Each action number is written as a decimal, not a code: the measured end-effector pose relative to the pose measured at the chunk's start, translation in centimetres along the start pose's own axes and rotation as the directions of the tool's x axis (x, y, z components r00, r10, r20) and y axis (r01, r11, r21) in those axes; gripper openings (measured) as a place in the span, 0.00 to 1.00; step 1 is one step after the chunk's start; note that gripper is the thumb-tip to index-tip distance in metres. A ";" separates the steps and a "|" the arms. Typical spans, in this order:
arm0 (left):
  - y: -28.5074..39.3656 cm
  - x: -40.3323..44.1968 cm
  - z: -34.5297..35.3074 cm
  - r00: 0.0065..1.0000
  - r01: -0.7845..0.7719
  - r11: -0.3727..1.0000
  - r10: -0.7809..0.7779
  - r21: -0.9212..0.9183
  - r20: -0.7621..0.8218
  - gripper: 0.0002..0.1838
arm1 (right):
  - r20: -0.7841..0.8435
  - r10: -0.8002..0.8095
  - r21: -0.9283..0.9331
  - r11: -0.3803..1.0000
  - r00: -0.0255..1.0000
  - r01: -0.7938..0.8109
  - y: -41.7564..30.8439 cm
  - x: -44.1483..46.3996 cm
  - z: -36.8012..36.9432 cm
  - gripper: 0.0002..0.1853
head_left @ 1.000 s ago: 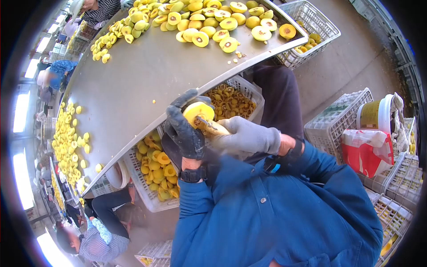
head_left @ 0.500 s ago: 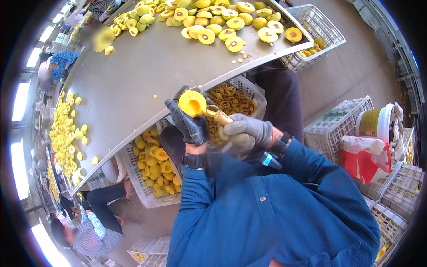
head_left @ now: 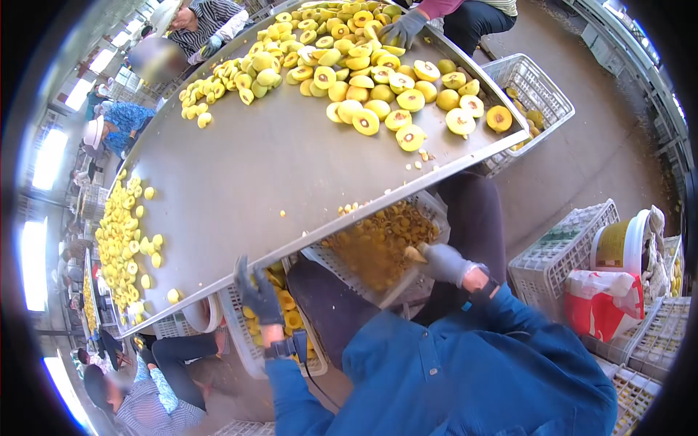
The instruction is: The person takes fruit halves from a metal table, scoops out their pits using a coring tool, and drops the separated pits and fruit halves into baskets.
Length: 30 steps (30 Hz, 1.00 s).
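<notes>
The left hand (head_left: pixel 260 298) is loosely open over the fruit (head_left: pixel 293 320), seemingly empty; low and soft drops are best. The right hand (head_left: pixel 445 264) grips the handle (head_left: pixel 415 253); firm is safest.

The left hand (head_left: pixel 259 296) extends fingers; the right hand (head_left: pixel 445 263) grips.

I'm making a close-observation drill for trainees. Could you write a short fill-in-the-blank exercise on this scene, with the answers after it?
1. The tan tool handle is in the person's ____ hand.
2. The person's left hand wears a glove that is ____ in shade than the other.
3. The fruit halves in the crate nearest that hand are ____ in colour.
4. The plastic bag beside the bucket is partly white and partly ____.

Missing words: right; darker; yellow; red.
</notes>
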State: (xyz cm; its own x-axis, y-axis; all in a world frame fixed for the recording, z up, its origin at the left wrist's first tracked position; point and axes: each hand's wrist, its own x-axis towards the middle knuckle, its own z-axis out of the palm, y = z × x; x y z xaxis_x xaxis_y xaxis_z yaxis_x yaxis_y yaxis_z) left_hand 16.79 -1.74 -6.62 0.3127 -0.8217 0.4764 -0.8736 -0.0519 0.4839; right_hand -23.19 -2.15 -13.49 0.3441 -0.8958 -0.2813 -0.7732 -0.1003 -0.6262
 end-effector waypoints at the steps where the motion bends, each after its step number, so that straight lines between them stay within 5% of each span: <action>1: 2.0 2.3 1.6 0.992 -0.127 0.991 0.128 -0.028 0.013 0.19 | -0.002 -0.013 0.022 1.000 1.000 0.013 0.2 0.2 0.1 0.22; 5: 8.7 12.2 11.6 0.806 -0.566 0.813 0.581 -0.137 0.115 0.23 | 0.021 -0.017 0.031 0.999 1.000 0.016 0.1 0.5 0.1 0.19; 8: 11.7 18.7 20.0 0.668 -0.678 0.722 0.684 -0.137 0.293 0.37 | 0.091 0.037 0.047 0.998 0.995 -0.042 1.0 1.2 1.4 0.15; 16: 12.3 22.1 28.6 0.729 -0.411 0.873 0.487 -0.261 0.481 0.39 | 0.117 0.100 0.115 0.987 0.988 -0.113 0.3 1.4 -0.1 0.15; 21: 11.4 16.2 18.6 0.713 -0.309 0.849 0.505 -0.429 0.487 0.39 | -0.131 0.058 0.532 0.847 0.990 0.021 0.3 2.1 -1.1 0.17; 25: 13.5 10.1 10.3 0.564 -0.261 0.771 0.611 -0.582 0.556 0.43 | -0.316 0.160 0.784 0.600 0.935 0.162 -6.6 3.5 -6.4 0.22; 27: 15.1 7.2 6.9 0.514 -0.240 0.763 0.625 -0.601 0.587 0.43 | -0.257 0.157 0.875 0.456 0.954 0.161 -9.1 3.7 -5.9 0.23; 30: 16.4 1.5 5.6 0.825 0.231 0.501 0.354 -0.834 0.441 0.36 | -0.110 0.147 0.983 0.163 0.983 0.086 -12.1 2.6 -4.9 0.23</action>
State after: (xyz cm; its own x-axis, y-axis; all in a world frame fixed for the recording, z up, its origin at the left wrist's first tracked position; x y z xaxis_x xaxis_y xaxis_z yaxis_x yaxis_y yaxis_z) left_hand 0.83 -6.98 -2.10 -0.2156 -0.9465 0.2400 -0.0546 0.2571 0.9649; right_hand -15.59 -5.37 -3.11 0.1662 -0.9431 -0.2881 0.4268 0.3322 -0.8411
